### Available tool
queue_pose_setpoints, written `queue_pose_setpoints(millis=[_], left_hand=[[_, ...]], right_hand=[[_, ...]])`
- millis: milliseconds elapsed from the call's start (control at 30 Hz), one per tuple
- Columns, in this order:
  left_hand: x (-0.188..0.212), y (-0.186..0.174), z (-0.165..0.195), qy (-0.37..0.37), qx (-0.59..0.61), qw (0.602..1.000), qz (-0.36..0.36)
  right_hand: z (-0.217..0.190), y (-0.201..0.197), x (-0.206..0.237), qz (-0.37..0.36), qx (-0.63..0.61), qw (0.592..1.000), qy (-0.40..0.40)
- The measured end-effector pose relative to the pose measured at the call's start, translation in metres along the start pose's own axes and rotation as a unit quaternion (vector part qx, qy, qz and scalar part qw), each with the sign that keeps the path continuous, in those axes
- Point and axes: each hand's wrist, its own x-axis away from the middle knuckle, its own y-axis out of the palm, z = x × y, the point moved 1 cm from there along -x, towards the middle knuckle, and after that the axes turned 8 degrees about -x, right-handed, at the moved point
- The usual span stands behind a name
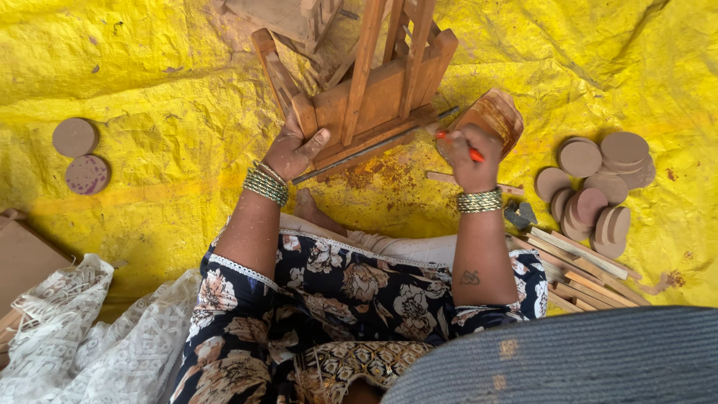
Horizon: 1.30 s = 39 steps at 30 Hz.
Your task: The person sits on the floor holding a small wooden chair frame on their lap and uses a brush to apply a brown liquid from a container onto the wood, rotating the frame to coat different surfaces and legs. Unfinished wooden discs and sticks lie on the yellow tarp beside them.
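My left hand (pixel 294 150) is clamped on the lower left corner of the small wooden frame (pixel 366 97) at the top centre of the frame, thumb pressed against its bottom rail, while my right hand (pixel 471 157) is closed around a red-handled tool (pixel 462 145) just right of that rail; the two hands are apart, one on each side of the wood. One thin dark rod (pixel 374 147) runs slantwise under the rail from near my left thumb up toward my right hand, and I cannot tell whether it belongs to the tool. Beside my right hand sits one reddish-brown wooden block (pixel 497 114), partly covered by my fingers. At the left edge lie two round discs (pixel 81 155), one plain and one speckled purple. At the right is a pile of brown round discs (pixel 594 187), about a dozen, though they overlap too much to count exactly. Below them a bundle of thin wooden slats (pixel 580 265) fans out, its lower ends hidden behind a grey woven surface (pixel 568 355) in the lower right corner. Two small dark pieces (pixel 520 215) lie near my right wrist. Everything rests on a crumpled yellow tarpaulin (pixel 164 90). A white lace cloth (pixel 82 337) fills the lower left, beside a brown board (pixel 22 258) cut off by the edge. A second wooden piece (pixel 284 15) at the top is cropped
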Motion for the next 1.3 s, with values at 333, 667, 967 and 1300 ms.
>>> queue_pose_setpoints(millis=[333,667,967,1300], left_hand=[[0.004,-0.003,0.005,0.002,0.014,1.0,0.004],[0.003,-0.002,-0.005,0.033,0.006,0.999,0.007],[0.0,-0.006,-0.015,0.029,-0.013,0.999,0.009],[0.004,-0.009,-0.004,-0.009,-0.01,1.0,-0.006]], right_hand=[[-0.02,0.045,0.009,-0.053,0.113,0.99,-0.07],[-0.029,0.068,0.025,-0.153,-0.164,0.971,0.077],[-0.038,0.026,0.007,0.013,0.246,0.965,-0.093],[-0.028,0.094,0.05,-0.128,-0.217,0.964,0.079]])
